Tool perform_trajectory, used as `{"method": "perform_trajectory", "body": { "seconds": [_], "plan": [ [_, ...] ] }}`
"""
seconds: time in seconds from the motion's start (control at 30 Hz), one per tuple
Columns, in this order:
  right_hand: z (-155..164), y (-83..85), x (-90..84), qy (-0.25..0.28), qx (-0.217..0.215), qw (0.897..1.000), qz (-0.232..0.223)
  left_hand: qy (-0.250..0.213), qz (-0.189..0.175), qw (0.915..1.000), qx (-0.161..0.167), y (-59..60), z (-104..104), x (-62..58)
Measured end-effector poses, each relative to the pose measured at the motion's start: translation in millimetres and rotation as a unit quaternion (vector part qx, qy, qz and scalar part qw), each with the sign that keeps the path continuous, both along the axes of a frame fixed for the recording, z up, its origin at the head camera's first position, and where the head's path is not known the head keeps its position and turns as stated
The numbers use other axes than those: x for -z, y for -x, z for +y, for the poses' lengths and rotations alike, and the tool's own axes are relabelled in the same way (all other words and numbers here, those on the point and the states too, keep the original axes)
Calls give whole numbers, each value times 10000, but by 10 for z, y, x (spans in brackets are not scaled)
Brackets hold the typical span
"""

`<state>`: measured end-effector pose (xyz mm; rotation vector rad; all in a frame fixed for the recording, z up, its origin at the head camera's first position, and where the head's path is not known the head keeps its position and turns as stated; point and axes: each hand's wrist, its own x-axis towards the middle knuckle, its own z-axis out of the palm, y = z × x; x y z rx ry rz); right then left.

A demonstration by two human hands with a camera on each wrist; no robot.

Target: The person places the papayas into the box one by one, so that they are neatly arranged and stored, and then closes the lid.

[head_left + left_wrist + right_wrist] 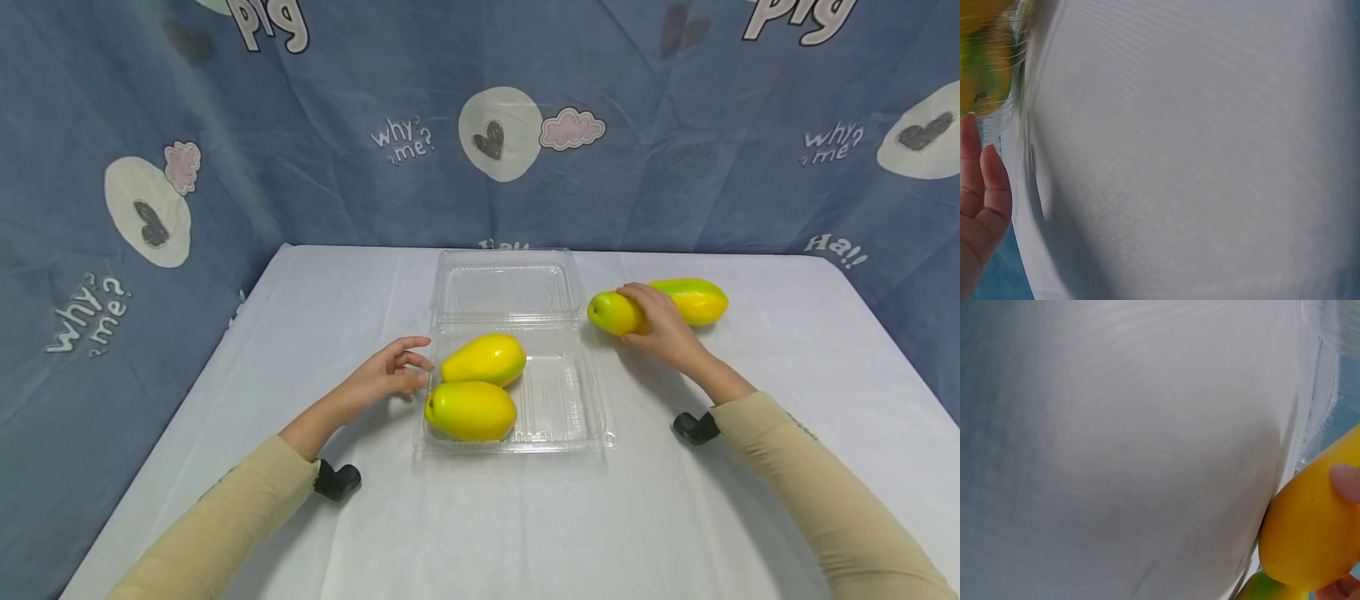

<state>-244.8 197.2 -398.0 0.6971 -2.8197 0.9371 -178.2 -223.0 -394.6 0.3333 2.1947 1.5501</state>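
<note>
My right hand [660, 325] grips a yellow papaya [611, 312] with a green-tinged stem end, just right of the clear plastic box. In the right wrist view the thumb presses on the papaya's [1310, 519] yellow side. Right behind that hand lies another papaya [693, 300], green on top. Two yellow papayas, a rear one [483, 358] and a front one [472, 411], lie side by side in the left half of the clear clamshell box [558, 400]. My left hand [382, 372] is at the box's left edge, fingers loosely bent and holding nothing.
The box's hinged lid [506, 287] lies folded back toward the rear. A white cloth covers the table [510, 525]. Blue printed fabric [337, 192] hangs behind and beside it. Each wrist carries a black camera mount [337, 481].
</note>
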Motion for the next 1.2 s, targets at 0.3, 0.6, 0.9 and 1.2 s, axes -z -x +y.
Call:
{"method": "perform_trajectory", "body": {
  "seconds": [0.3, 0.6, 0.9, 1.2],
  "plan": [
    [-22, 15, -6, -137, 267, 9990, 332, 21, 5, 10000, -13, 1, 11, -9],
    [-12, -51, -55, -83, 464, 9988, 110, 59, -20, 10000, -53, -11, 16, -28],
    [-40, -212, -253, 13, 516, 9984, -235, 36, -76, 9999, -55, 5, 10, 0],
    [-121, -389, -435, 92, 149, 9997, 141, 43, -47, 10000, -36, 7, 7, 0]
  ]
}}
